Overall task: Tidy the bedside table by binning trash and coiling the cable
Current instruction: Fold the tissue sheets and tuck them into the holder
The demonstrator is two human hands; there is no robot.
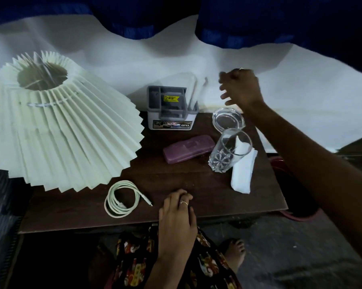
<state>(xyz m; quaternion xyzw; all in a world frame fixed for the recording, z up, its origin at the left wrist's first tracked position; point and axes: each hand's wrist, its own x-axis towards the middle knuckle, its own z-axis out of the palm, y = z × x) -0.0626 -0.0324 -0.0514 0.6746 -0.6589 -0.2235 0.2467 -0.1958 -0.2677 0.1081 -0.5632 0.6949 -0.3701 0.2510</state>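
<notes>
A white cable (pixel 121 199) lies coiled near the front left of the dark wooden bedside table (pixel 196 184), one plug end pointing right. A folded white tissue (pixel 243 174) lies at the right, partly under a clear drinking glass (pixel 229 150) that has a white scrap inside. My left hand (pixel 178 215) rests flat on the table's front edge, just right of the cable, holding nothing. My right hand (pixel 239 88) hovers above the back right corner, fingers spread and blurred, empty, over a round glass dish (pixel 228 119).
A large pleated lampshade (pixel 57 130) fills the table's left side. A grey-and-white organiser box (pixel 170 109) stands at the back centre, with a purple case (pixel 188 149) in front of it. A red bin rim (pixel 288 213) shows on the floor to the right. My foot (pixel 234 253) is below.
</notes>
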